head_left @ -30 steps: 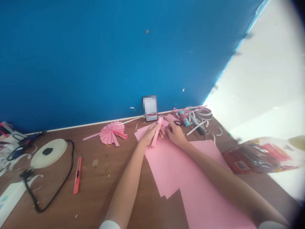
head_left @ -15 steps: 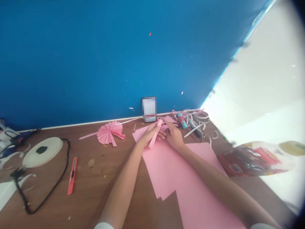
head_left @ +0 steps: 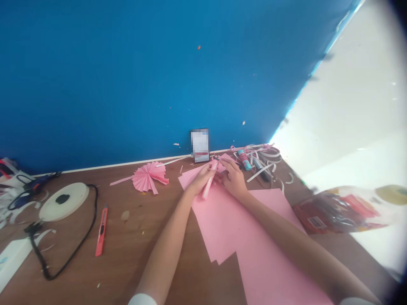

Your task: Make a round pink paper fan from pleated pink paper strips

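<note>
The blue wall stood in front of me, with the brown table running up to its foot. Broad pink paper sheets lay overlapping on that table, under my hands and my right forearm. A pleated pink paper rosette rested off to the left, well apart from both hands. My left hand was closed around a narrow, folded pink paper strip, its thumb side against the near face, the strip held just over the sheets. The strip's long axis ran away from me toward the wall, its far end leaning a little to the right and its near end sticking out below my grip. My right hand was just beside it on the right, nearer to the far end, fingers partly bent and reaching across toward the strip; whether they touched it or pinched anything, I could not tell. Beyond that hand, to the right, lay a small blue-and-pink glue stick.
</note>
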A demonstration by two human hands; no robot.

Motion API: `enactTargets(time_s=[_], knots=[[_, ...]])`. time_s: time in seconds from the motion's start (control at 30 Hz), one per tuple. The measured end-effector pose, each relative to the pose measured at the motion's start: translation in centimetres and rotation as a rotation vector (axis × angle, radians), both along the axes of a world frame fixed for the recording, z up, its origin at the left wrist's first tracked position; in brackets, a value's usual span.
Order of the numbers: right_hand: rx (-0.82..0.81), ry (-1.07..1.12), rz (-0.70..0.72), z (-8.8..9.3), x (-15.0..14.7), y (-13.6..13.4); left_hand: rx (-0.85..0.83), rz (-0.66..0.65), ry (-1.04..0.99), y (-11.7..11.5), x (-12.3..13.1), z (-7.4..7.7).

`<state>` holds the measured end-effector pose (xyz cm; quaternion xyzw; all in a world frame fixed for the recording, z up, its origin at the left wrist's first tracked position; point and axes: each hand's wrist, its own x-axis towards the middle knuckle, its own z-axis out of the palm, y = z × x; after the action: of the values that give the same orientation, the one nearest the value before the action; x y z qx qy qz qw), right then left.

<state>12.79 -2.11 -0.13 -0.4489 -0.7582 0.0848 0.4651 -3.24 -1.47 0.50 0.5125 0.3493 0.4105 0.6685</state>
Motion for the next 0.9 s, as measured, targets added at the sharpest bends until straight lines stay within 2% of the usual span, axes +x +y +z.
enactTargets(time_s=[0.2, 0.4, 0.57, 0.73, 0.9], knots=[[0.088, -0.035, -0.021, -0.17, -0.02, 0.00, 0.022, -0.032, 0.040, -0.05, 0.11, 0.00], [0.108, -0.071, 0.016, -0.23, -0.06, -0.09, 0.014, -0.091, 0.008, -0.36, -0.16, 0.51], [0.096, -0.081, 0.062, -0.21, -0.18, -0.17, 0.021, -0.063, 0.069, -0.12, -0.13, 0.17], [0.120, -0.051, -0.014, -0.13, -0.15, -0.45, 0.042, -0.058, 0.178, 0.16, 0.08, -0.25], [0.086, -0.042, -0.026, -0.18, -0.20, -0.65, 0.021, -0.083, 0.129, 0.12, 0.27, 0.06]])
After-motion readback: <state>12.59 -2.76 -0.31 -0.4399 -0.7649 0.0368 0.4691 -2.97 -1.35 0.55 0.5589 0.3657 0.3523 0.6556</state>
